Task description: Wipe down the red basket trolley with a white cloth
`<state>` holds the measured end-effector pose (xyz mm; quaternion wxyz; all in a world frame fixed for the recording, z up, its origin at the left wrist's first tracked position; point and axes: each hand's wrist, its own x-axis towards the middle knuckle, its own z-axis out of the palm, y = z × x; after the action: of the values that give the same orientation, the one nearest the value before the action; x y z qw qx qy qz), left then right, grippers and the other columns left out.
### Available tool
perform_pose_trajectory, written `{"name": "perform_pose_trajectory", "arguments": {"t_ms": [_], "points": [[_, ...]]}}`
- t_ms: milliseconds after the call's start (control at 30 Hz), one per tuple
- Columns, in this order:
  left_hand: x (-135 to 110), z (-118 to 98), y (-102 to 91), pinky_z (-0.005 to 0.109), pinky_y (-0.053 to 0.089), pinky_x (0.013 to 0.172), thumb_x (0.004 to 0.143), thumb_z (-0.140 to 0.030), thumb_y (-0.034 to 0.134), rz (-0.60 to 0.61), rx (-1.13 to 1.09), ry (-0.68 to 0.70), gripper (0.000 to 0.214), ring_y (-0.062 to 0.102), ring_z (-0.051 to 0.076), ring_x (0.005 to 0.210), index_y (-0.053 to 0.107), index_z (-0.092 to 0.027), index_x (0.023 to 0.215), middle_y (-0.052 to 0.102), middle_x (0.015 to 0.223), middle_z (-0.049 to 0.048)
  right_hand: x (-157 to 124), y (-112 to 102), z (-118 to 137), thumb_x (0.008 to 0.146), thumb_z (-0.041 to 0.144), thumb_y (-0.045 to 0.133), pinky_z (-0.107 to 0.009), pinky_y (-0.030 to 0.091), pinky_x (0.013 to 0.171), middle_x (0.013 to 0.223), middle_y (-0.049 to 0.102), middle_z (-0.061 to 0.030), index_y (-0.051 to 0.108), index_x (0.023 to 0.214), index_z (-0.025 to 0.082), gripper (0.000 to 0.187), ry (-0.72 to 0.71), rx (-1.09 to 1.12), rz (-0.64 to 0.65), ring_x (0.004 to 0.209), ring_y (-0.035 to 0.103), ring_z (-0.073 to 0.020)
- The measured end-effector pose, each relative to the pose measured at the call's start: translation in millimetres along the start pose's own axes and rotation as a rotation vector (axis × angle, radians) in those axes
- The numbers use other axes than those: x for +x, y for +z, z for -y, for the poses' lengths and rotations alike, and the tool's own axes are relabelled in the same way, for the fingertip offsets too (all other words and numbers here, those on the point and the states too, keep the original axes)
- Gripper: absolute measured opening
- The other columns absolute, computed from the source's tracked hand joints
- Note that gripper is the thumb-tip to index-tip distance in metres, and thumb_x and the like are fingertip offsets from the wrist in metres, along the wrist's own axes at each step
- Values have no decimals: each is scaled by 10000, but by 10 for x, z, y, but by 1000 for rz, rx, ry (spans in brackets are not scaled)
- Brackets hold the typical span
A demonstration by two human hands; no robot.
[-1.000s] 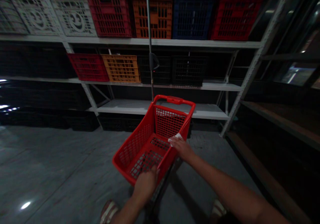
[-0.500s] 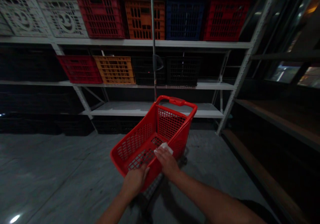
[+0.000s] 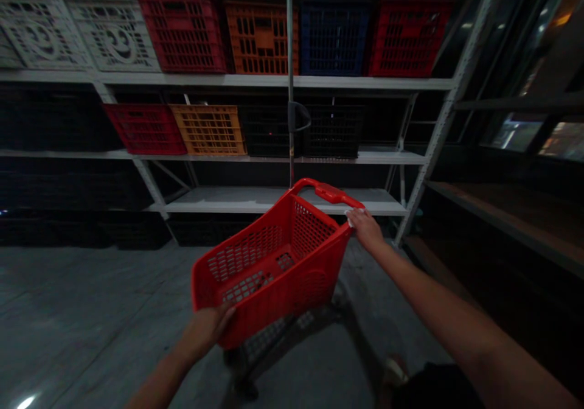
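Observation:
A red plastic shopping cart point(image 3: 278, 302) on dark wheels stands in front of me, turned at an angle. Its basket has lattice walls, and small brown bits lie on its floor. My left hand point(image 3: 205, 331) is closed over the rim at the cart's near front corner, thumb on top. At the other end, my right hand point(image 3: 365, 229) presses a crumpled white cloth point(image 3: 349, 215) against the corner where the handle point(image 3: 331, 193) meets the side rim. Most of the cloth is hidden under the fingers.
Behind the cart, a white metal rack point(image 3: 255, 81) carries white, red, orange, blue and black crates. A pole with a dark loop point(image 3: 298, 117) rises at the cart's far side. Dark shelving point(image 3: 511, 205) runs along the right. A foot point(image 3: 396, 371) shows on the grey floor below.
My right hand has moved with the cloth from the near side rim up to the handle corner. My left hand has shifted left toward the front corner, and the cart has turned slightly.

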<state>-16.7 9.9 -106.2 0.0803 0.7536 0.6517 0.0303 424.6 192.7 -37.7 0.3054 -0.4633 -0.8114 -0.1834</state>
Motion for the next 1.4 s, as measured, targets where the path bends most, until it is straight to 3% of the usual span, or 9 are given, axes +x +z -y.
{"name": "perform_pose_trajectory", "arguments": {"t_ms": [100,233,333,467,667,767,933,1200,1400], "points": [[-14,79,-38,267,434,795,881,-456,138,-6,-36,-1,509,624,168,856,570,-210,990,680,885,47,-54,-48,-83,841,86,311,-469,271,1037,1210,556,-102,533,1193,136,419,52,46,-128,1222,392,-214],[62,-22,-125,318,435,779,867,-487,124,-22,48,-109,594,623,221,847,620,-162,836,676,827,104,-301,74,367,855,100,292,-486,186,1084,1258,515,-67,465,1266,172,452,45,183,-265,1266,324,-204],[236,-340,-259,326,436,753,857,-530,107,-73,53,-135,643,626,236,835,623,-149,808,674,815,124,-503,203,871,861,101,297,-496,168,1093,1294,482,-52,406,1309,194,471,-22,283,-212,1283,301,-195],[586,-970,-412,256,428,764,881,-494,133,-140,-57,23,558,625,166,855,584,-179,973,670,934,83,-668,393,1324,862,62,258,-487,251,1069,1326,449,-57,339,1344,189,505,-171,335,-181,1308,251,-187],[942,-1380,-379,284,435,745,863,-549,103,-153,3,-24,645,627,197,863,612,-162,951,679,864,118,-795,502,1102,876,69,325,-442,373,1012,1266,509,-98,430,1283,152,428,-348,341,-237,1289,297,-186],[990,-1358,-337,280,437,740,862,-551,88,-151,29,-23,655,630,190,856,623,-179,930,683,856,108,-841,354,834,878,56,272,-454,348,1026,1302,471,-95,405,1304,169,461,-192,367,-328,1291,295,-187],[1029,-1449,-269,286,445,734,861,-545,69,-149,59,-32,667,634,198,851,619,-184,969,684,886,115,-676,113,706,896,108,198,-479,237,1072,1415,298,-94,282,1370,159,484,371,403,-616,1315,234,-211],[991,-1540,-234,298,447,737,865,-531,76,-145,90,-76,657,634,213,856,629,-189,956,686,864,113,-676,659,1470,928,175,166,-513,223,1057,1466,139,-95,148,1406,173,479,479,516,-573,1344,113,-222],[958,-1481,-234,306,448,710,856,-544,60,-150,95,-82,670,636,222,837,629,-200,940,686,853,103,-402,449,1257,928,208,156,-493,199,1070,1462,144,-119,182,1399,135,477,608,508,-691,1346,109,-221]]}}
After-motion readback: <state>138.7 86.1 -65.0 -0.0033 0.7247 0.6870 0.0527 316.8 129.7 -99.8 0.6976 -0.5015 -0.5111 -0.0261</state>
